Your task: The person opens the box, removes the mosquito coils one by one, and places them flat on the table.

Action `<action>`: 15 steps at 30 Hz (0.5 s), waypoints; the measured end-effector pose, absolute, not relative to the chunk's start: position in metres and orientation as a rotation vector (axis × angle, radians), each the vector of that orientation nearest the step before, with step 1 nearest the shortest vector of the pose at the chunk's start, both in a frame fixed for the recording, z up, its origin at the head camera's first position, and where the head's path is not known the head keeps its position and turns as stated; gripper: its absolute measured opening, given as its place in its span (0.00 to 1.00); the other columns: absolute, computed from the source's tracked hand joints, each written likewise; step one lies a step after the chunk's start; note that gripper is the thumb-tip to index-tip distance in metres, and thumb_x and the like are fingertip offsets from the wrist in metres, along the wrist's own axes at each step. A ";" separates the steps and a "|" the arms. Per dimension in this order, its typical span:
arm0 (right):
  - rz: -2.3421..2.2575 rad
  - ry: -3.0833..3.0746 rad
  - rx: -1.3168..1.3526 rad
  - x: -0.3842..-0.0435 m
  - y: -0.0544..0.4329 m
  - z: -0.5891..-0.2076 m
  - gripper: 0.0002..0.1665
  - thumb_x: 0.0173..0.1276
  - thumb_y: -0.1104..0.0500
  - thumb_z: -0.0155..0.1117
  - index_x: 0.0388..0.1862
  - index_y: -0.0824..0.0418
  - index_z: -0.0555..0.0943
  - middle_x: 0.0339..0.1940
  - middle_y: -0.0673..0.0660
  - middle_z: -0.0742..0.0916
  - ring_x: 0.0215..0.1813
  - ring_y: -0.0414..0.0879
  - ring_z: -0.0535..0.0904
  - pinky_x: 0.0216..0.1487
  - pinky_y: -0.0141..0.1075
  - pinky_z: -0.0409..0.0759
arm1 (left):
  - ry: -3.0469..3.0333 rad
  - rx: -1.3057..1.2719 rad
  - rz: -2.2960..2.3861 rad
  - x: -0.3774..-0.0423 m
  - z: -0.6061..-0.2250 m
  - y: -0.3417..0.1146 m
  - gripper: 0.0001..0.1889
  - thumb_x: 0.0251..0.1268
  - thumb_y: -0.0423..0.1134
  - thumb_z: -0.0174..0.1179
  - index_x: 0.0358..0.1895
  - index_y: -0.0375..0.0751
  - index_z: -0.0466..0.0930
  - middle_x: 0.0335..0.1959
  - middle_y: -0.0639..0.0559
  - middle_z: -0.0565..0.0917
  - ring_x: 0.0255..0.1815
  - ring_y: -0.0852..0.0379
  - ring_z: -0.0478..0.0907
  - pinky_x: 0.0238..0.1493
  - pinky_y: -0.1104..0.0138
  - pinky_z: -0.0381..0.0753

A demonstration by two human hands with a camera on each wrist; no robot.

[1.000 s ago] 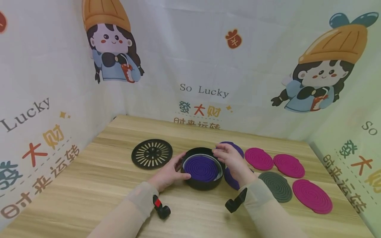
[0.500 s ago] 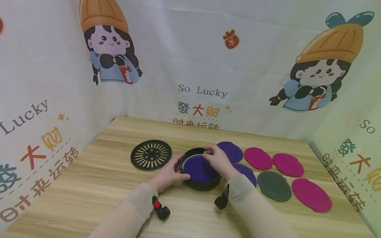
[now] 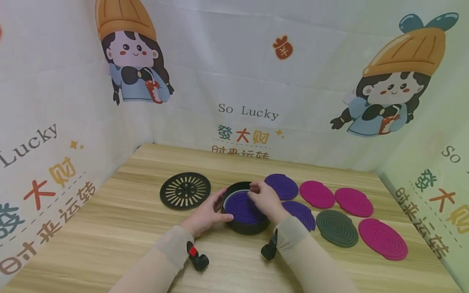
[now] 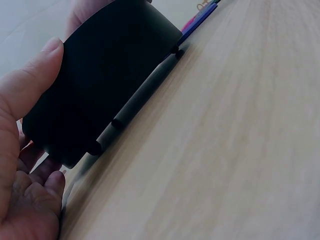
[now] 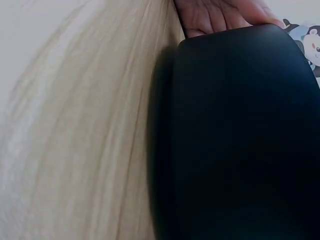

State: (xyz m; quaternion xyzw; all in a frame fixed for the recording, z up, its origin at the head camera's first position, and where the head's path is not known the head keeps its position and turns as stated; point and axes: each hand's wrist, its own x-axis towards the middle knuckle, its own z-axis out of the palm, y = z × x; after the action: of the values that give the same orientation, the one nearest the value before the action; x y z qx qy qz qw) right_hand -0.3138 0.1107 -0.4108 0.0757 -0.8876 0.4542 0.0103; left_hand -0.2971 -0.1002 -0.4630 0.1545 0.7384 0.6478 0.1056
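Note:
My left hand point(image 3: 207, 213) grips the left wall of a round black mosquito coil holder point(image 3: 246, 229), thumb at the near rim. In the left wrist view, the left hand's thumb point(image 4: 50, 55) lies against the dark wall and its other fingers curl at the base. Inside the holder lies a purple mosquito coil point(image 3: 242, 207), with a pale silvery rim around it. My right hand point(image 3: 269, 203) is bent over the holder's right side and covers part of the coil. What its fingertips touch in there is hidden.
A black slotted lid point(image 3: 185, 190) lies left of the holder. To the right lie two more purple coils point(image 3: 281, 187), a grey-green coil point(image 3: 337, 228) and three pink coils point(image 3: 383, 239). A printed cloth point(image 3: 249, 73) hangs behind the wooden table point(image 3: 121, 244).
My right hand has shifted left and inward, from outside the holder's right rim to over the purple coil. My left hand keeps its grip, and the holder stays in place.

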 end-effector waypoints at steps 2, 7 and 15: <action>1.370 -2.785 0.226 -0.313 0.110 -0.411 0.20 0.68 0.61 0.59 0.57 0.65 0.76 0.55 0.62 0.83 0.58 0.57 0.77 0.60 0.48 0.74 | 2.174 0.460 1.911 -0.298 -0.464 -0.100 0.51 0.50 0.35 0.73 0.76 0.44 0.50 0.77 0.42 0.50 0.76 0.44 0.48 0.74 0.56 0.52; 1.284 -2.827 0.222 -0.311 0.108 -0.410 0.21 0.67 0.60 0.59 0.58 0.65 0.76 0.55 0.61 0.82 0.58 0.56 0.77 0.61 0.48 0.73 | 2.151 0.456 1.921 -0.297 -0.463 -0.100 0.50 0.51 0.34 0.73 0.76 0.43 0.50 0.77 0.42 0.50 0.76 0.44 0.47 0.74 0.56 0.50; 1.327 -2.778 0.214 -0.310 0.108 -0.409 0.21 0.68 0.60 0.59 0.58 0.65 0.77 0.54 0.60 0.83 0.58 0.55 0.76 0.61 0.48 0.72 | 2.131 0.460 1.927 -0.297 -0.463 -0.101 0.50 0.52 0.33 0.72 0.76 0.43 0.50 0.77 0.42 0.50 0.76 0.45 0.46 0.74 0.56 0.49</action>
State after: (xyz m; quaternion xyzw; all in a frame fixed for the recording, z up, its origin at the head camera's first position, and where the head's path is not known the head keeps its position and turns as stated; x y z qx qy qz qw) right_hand -0.3101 0.1079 -0.4093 0.0694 -0.8998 0.4299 0.0275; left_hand -0.2973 -0.1005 -0.4632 0.1569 0.7276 0.6577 0.1157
